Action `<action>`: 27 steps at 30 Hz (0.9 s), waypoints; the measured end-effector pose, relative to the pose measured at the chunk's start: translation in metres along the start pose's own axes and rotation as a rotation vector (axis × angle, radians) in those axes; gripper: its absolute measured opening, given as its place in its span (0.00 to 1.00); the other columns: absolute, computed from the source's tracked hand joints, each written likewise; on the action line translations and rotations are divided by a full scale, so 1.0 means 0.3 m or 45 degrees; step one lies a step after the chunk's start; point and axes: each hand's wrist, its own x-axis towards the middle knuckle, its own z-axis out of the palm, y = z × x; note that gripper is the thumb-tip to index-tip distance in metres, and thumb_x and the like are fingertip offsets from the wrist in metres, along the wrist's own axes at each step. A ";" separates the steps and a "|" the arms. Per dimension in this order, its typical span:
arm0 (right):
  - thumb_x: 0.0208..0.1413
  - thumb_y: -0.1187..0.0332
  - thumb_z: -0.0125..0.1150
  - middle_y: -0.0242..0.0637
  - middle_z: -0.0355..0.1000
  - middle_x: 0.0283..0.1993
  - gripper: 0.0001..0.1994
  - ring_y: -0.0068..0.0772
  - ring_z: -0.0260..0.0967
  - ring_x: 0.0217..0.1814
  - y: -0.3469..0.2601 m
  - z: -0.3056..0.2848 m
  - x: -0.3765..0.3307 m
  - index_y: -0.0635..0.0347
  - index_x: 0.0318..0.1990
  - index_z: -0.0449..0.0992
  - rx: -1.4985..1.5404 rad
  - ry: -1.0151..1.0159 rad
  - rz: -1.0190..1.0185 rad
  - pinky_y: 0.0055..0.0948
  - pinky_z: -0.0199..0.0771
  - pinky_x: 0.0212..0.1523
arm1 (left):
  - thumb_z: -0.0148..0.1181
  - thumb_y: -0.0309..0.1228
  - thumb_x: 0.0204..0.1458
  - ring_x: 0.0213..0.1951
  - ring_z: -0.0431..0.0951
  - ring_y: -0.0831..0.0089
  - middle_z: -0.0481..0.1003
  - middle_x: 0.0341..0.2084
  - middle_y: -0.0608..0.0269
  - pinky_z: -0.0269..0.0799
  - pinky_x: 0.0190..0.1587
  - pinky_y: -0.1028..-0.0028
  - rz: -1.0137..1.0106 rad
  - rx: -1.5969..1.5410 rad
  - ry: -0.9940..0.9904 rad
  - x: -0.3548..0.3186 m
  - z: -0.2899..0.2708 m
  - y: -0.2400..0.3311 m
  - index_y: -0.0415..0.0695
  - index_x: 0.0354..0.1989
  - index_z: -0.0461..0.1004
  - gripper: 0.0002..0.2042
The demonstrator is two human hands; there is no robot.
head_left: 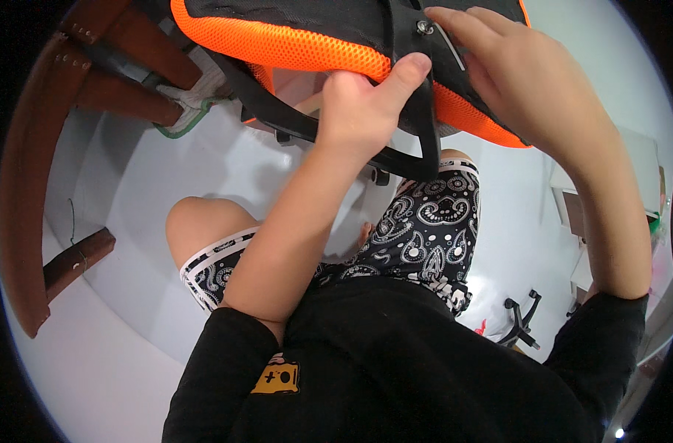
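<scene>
A black-and-orange padded chair part (292, 46) with mesh edging is at the top of the view, with a black plastic bracket (425, 111) across it. My left hand (362, 107) grips the bracket, its thumb lying along the bar and its fingers mostly hidden behind. A silver bolt (425, 28) with a washer sits in the bracket. Beside it a silver hex key (451, 49) slants down to the right. My right hand (517, 70) curls around the key, index fingertip by the bolt; the other fingers are partly hidden.
Chair casters (380, 176) show on the pale floor below, between my knees. Brown wooden legs (30, 184) and a grey cloth with a green edge (192, 111) are at left. At right are a black wheeled chair base (522, 321) and a white cabinet (609, 173).
</scene>
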 end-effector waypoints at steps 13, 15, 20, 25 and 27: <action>0.61 0.57 0.47 0.35 0.73 0.29 0.16 0.31 0.72 0.35 -0.063 -0.153 0.159 0.59 0.34 0.77 -0.229 -0.453 -0.203 0.30 0.69 0.41 | 0.62 0.23 0.47 0.38 0.72 0.79 0.73 0.35 0.65 0.70 0.41 0.78 0.596 -0.851 -0.028 0.046 0.031 -0.101 0.36 0.40 0.71 0.12; 0.62 0.56 0.45 0.37 0.73 0.30 0.18 0.32 0.72 0.36 -0.104 -0.139 0.218 0.60 0.35 0.77 -0.033 -0.598 0.278 0.31 0.71 0.41 | 0.64 0.23 0.46 0.37 0.72 0.80 0.72 0.33 0.66 0.70 0.40 0.79 0.516 -0.907 -0.034 0.042 0.040 -0.101 0.36 0.39 0.71 0.12; 0.63 0.53 0.41 0.40 0.73 0.34 0.22 0.33 0.71 0.38 -0.034 -0.093 0.224 0.62 0.36 0.76 0.477 -0.663 0.505 0.32 0.72 0.43 | 0.66 0.26 0.45 0.35 0.73 0.80 0.73 0.32 0.66 0.71 0.39 0.79 0.443 -0.752 -0.054 0.055 0.025 -0.139 0.37 0.37 0.71 0.13; 0.60 0.51 0.45 0.45 0.71 0.35 0.23 0.36 0.69 0.42 0.039 -0.035 0.185 0.64 0.35 0.74 0.740 -0.399 0.419 0.31 0.71 0.47 | 0.67 0.27 0.44 0.36 0.73 0.79 0.74 0.34 0.65 0.71 0.40 0.78 0.373 -0.731 0.029 0.025 0.010 -0.098 0.36 0.38 0.71 0.14; 0.59 0.53 0.48 0.48 0.71 0.39 0.21 0.37 0.68 0.46 0.110 -0.013 0.149 0.66 0.36 0.74 0.432 -0.012 -0.094 0.31 0.70 0.49 | 0.67 0.27 0.45 0.36 0.73 0.79 0.73 0.34 0.64 0.71 0.40 0.77 0.411 -0.765 0.040 0.033 0.020 -0.093 0.35 0.38 0.71 0.15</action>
